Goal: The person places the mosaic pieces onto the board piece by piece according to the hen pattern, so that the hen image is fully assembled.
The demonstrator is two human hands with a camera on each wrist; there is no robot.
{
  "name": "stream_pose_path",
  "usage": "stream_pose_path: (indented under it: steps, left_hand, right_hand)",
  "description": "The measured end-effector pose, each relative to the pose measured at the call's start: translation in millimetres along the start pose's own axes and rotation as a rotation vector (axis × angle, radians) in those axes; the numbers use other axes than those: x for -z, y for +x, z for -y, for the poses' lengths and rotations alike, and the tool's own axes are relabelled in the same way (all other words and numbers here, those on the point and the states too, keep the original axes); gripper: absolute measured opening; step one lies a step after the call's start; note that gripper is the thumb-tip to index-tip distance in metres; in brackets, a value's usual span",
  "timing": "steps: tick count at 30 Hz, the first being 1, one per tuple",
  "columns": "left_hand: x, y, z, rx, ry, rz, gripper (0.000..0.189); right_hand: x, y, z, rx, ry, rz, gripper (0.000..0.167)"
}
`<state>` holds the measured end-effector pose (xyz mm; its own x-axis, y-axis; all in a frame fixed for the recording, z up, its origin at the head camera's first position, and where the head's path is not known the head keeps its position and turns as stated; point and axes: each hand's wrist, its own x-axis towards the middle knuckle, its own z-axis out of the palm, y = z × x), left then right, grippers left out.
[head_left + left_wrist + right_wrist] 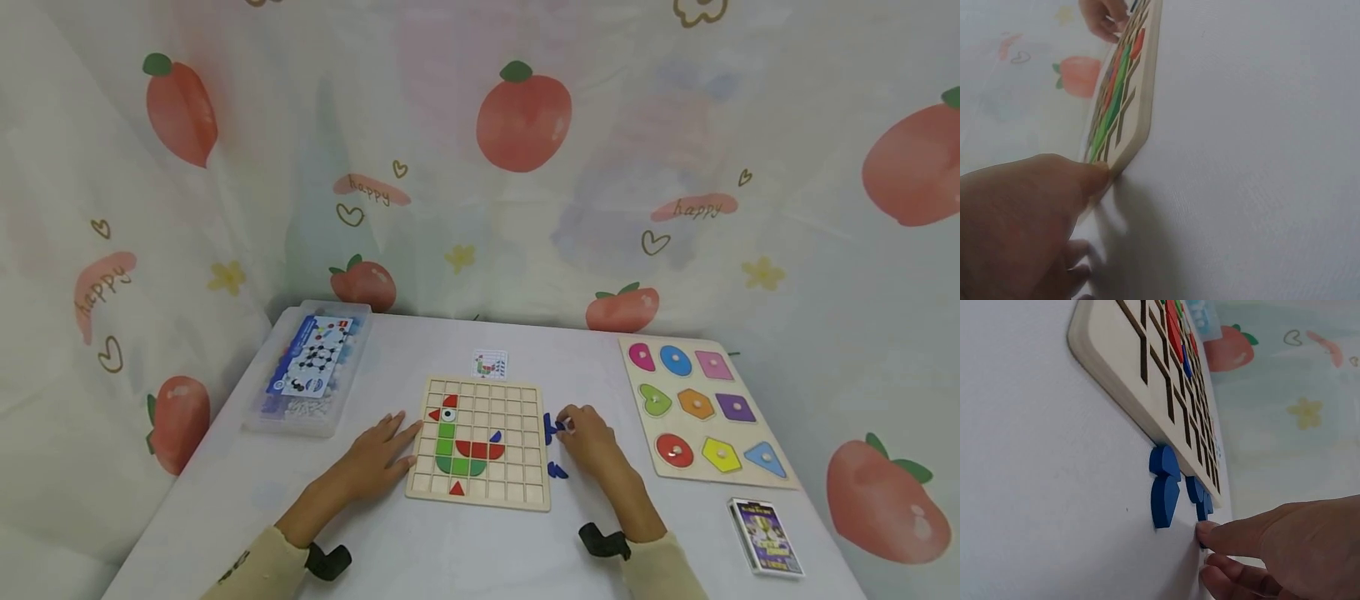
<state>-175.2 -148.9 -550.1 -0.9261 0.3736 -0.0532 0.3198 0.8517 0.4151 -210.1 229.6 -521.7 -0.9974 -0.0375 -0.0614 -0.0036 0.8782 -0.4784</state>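
The wooden grid board (517,417) sits mid-table, and its right edge is the busy one: two blue pieces (1164,500) lie touching each other just beside it, with a small cluster of blue pieces (548,423) farther up that same edge. There's decent room around the board otherwise. White cloth separates it from the plastic case (311,367) on the left and the shape puzzle (708,427) on the right, while a little picture card (490,364) sits close behind the far edge. A boxed card deck (767,537) is well apart, near the table's right side.

Surface is a table (465,558) under a white cloth, with a peach-print curtain (420,117) hanging behind it. On the grid, red and green pieces plus an eye tile (448,414) make a bird shape, with one small blue piece (496,437) above the red ones and a red triangle (457,489) in the near row.

Hands: the left hand (378,458) is spread fairly wide, not wrapped round anything — fingertips at the board's left edge, thumb touching the rim in the left wrist view. The right hand (588,437) has a narrow pinch, thumb and fingers on a blue piece (1202,512) at the cluster, just off the board's right edge. Its outline is mostly hidden by the thumb, so can't tell the exact shape.
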Motion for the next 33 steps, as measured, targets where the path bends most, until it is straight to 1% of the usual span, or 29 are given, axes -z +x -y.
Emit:
stream_pose_path:
  steps: [6, 11, 14, 17, 19, 23, 28, 30, 33]
  left_hand:
    - [0.5, -0.5, -0.1, -0.001, -0.007, -0.003, 0.063]
    - [1.2, -1.1, -0.2, 0.001, -0.010, 0.001, 0.062]
    - [0.0, -0.4, 0.7, 0.006, -0.005, 0.005, 0.063]
    - [-1.0, 0.2, 1.5, 0.011, -0.005, 0.005, 0.063]
    - [-1.6, 0.6, 1.7, 0.011, -0.007, 0.002, 0.063]
    - [-0.8, 0.3, 1.5, 0.010, -0.012, 0.001, 0.063]
    - [-1.5, 0.2, 2.7, -0.006, -0.012, -0.010, 0.063]
    - [-2.0, 0.7, 3.4, -0.005, -0.012, -0.005, 0.063]
    - [-3.0, 1.8, 4.2, -0.001, -0.007, -0.001, 0.063]
  right_hand:
    - [3, -1.6, -4, 0.003, -0.011, 0.014, 0.026]
    - [5, -1.5, -6, 0.029, -0.011, 0.023, 0.020]
    - [5, -1.7, -8, 0.002, 0.005, 0.021, 0.020]
    - [5, -1.6, -7, -0.021, 0.018, -0.005, 0.023]
    - [6, -1.7, -3, -0.030, 0.031, -0.023, 0.024]
    - [1, 0.3, 13, -0.030, 0.056, -0.042, 0.027]
    - [-14, 4.9, 37, -0.004, 0.115, -0.013, 0.029]
    - [-18, 6.6, 43, 0.011, 0.131, 0.002, 0.029]
    - [-23, 8.8, 49, 0.036, 0.130, 0.003, 0.027]
